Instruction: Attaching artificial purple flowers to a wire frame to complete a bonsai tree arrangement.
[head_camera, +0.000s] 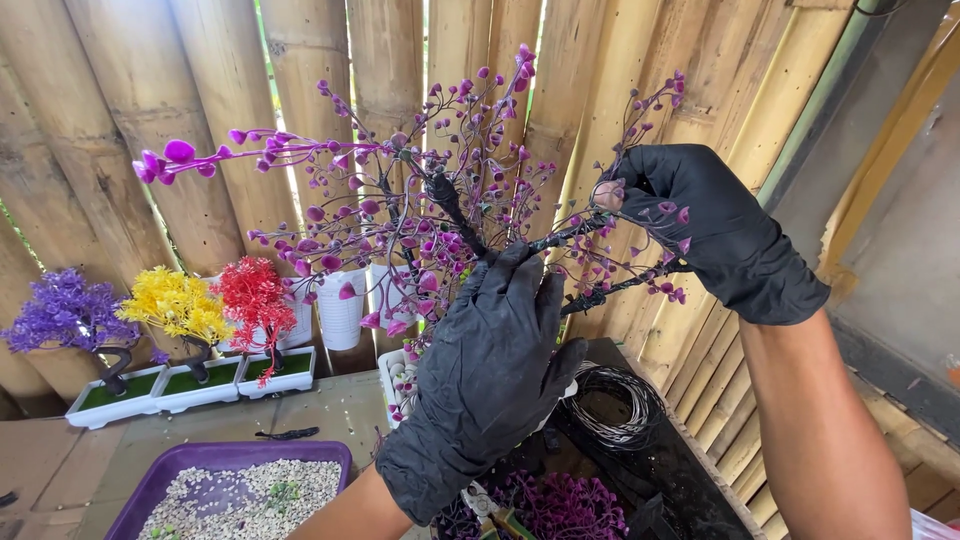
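Note:
An artificial bonsai tree (430, 200) with a dark twisted trunk and many thin branches of small purple leaves is held up in front of a bamboo wall. My left hand (490, 370), in a black glove, grips the trunk from below at the centre. My right hand (715, 235), also in a black glove, pinches a thin branch (570, 235) on the tree's right side, fingertips among the purple leaves. The base of the trunk is hidden behind my left hand.
Three small finished trees stand in white trays at the left: purple (70, 315), yellow (178, 305) and red (255, 300). A purple tray of pebbles (240, 490) lies at the bottom left. A coil of black wire (620, 405) and loose purple foliage (565, 505) sit below my hands. White cups (342, 310) stand by the wall.

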